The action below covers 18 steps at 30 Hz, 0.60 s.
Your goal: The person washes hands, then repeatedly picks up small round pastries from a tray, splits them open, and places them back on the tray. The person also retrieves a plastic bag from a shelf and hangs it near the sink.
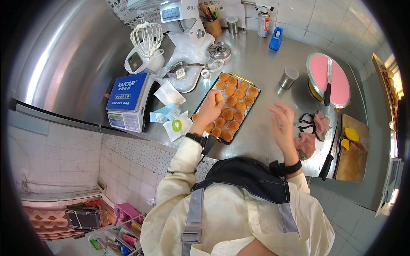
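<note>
A dark-rimmed baking tray (244, 125) with gold handles lies on the steel worktop before me. Rows of small golden-brown round buns (239, 94) cover its paper lining. My left hand (209, 108) is over the tray's left side, its fingers closed around one bun (219, 98). My right hand (282, 126) hovers to the right of the tray, fingers apart and holding nothing. Left of the tray are a white paper bag (169, 92), a light-blue packet (165, 114) and a white bag with a green sticker (176, 126).
A digital scale (131, 92) and stand mixer (184, 30) stand left. A metal shaker (289, 77) and a pink-topped turntable (320, 76) bearing a spatula are right. Scissors (307, 123), pink cloths (305, 145), a long knife (326, 163) and a wooden cutting board (350, 163) lie nearer.
</note>
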Available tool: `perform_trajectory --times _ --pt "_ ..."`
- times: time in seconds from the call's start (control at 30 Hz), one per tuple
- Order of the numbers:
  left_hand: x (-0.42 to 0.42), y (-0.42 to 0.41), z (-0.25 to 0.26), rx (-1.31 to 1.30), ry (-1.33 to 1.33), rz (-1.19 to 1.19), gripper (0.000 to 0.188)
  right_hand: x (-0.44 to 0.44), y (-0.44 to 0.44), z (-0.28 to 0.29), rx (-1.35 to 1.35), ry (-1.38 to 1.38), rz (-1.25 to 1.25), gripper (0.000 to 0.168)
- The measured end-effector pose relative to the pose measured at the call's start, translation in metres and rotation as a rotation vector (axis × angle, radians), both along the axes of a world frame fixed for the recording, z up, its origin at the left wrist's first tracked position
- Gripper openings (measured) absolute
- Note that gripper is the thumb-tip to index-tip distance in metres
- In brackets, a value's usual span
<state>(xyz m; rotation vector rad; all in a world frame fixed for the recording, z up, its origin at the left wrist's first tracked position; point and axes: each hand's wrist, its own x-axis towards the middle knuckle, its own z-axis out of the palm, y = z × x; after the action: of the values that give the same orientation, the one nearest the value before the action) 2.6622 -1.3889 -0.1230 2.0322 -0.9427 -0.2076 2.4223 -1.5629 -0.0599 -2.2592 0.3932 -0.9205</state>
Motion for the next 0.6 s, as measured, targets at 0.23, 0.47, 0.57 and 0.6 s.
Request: perform_trajectory --times 0.23,0.47,0.57,0.6 --pt "0.033 -0.036 -0.025 0.467 -0.406 -0.008 0.036 -0.086 -0.036 -0.051 0.296 0.083 -0.17 0.017" --pt "0.03 -0.036 -0.039 0.495 -0.618 0.0 0.033 -0.134 -0.046 -0.081 0.448 -0.076 -0.355 0.022" --pt "0.028 -0.038 -0.03 0.425 -0.594 -0.066 0.032 -0.128 -0.043 -0.069 0.503 -0.117 -0.37 0.022" --pt "0.024 -0.038 -0.024 0.417 -0.557 -0.131 0.032 -0.127 -0.045 -0.069 0.513 -0.104 -0.37 0.022"
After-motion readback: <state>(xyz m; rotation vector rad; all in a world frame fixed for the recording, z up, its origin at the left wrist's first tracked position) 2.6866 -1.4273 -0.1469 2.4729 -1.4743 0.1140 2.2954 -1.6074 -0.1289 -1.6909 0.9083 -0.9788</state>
